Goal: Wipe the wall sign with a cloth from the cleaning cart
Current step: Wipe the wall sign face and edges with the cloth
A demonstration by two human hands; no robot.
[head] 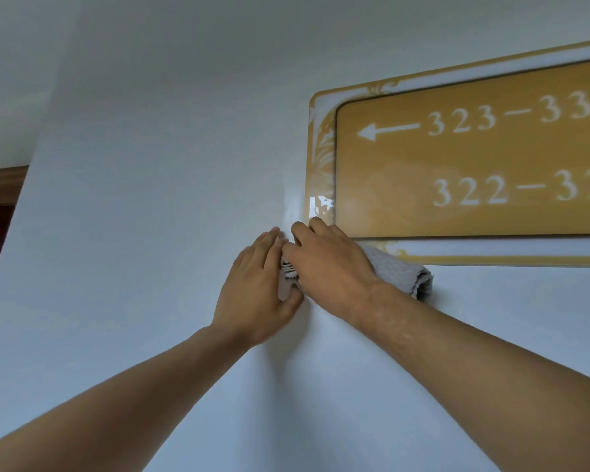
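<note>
my right hand presses a nubby grey cloth, folded into a roll, flat-fingered against the lower left corner of the glossy gold wall sign. my left hand has its grip pinching the cloth's striped end. smooth white wall; brown door frame far left.

The sign was mustard gold with white numbers and a white arrow, framed by a white band with gold scrollwork. The cloth was pale grey, the wall bluish white, the door frame reddish brown.
</note>
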